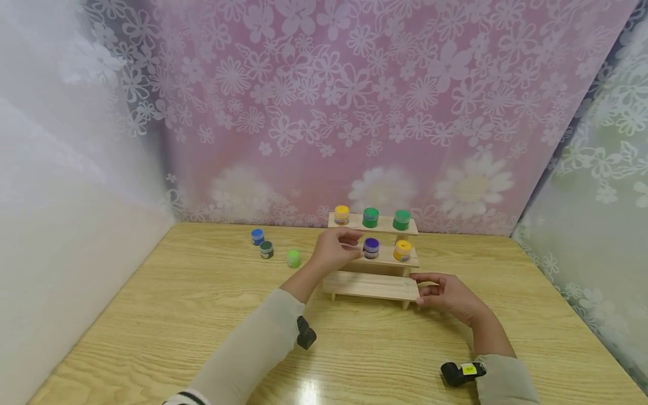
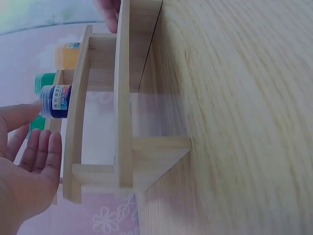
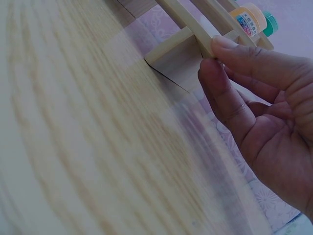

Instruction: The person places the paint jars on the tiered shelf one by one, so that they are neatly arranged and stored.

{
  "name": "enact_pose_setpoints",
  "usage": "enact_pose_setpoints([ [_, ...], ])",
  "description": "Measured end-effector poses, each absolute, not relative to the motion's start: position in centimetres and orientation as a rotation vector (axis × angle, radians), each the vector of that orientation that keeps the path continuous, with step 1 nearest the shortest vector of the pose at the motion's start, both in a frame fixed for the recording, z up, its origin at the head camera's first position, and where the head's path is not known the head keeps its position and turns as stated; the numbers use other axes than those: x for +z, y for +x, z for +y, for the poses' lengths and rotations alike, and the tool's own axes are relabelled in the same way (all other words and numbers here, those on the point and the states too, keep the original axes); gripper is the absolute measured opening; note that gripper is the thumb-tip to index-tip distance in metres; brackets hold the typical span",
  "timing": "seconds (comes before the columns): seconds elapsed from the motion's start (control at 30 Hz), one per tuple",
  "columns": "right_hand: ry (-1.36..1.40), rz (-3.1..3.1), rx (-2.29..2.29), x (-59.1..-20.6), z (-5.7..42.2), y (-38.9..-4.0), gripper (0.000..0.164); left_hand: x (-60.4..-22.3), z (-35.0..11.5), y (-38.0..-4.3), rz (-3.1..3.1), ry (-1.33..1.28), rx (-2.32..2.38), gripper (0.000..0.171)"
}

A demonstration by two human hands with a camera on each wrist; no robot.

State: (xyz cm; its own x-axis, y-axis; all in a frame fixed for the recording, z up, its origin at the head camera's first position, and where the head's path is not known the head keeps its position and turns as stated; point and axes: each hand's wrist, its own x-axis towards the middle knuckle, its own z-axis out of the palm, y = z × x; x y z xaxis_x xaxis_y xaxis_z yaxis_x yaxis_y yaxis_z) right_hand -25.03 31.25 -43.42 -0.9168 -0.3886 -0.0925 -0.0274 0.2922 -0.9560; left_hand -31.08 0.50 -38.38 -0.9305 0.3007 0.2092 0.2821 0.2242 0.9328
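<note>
A three-tier wooden display stand [image 1: 369,286] stands on the table. My right hand [image 1: 450,298] pinches the right end of its lowest board, the thumb [image 3: 225,43] on one face and a fingertip beneath. On the middle tier sit a purple paint jar [image 1: 371,248] and a yellow-orange paint jar [image 1: 403,250]. My left hand [image 1: 336,247] is beside the purple jar, at that tier's left end. In the left wrist view its fingers [image 2: 41,152] are loosely bent, not wrapped round the jar; one fingertip is at the lid, contact unclear.
The top tier bears a yellow jar [image 1: 341,215] and two green jars [image 1: 370,217]. Left of the stand, a blue jar [image 1: 257,237], a dark green jar [image 1: 266,249] and a light green jar [image 1: 293,258] sit on the table [image 1: 192,304]. A flowered pink curtain [image 1: 324,112] hangs behind.
</note>
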Motion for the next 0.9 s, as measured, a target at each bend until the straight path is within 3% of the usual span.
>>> enact_pose_setpoints([
  [0.9, -0.379, 2.271, -1.657, -43.7, 31.4, -25.1, 0.07, -38.6, -5.0, -29.6, 2.358, 0.726, 2.04, 0.039],
])
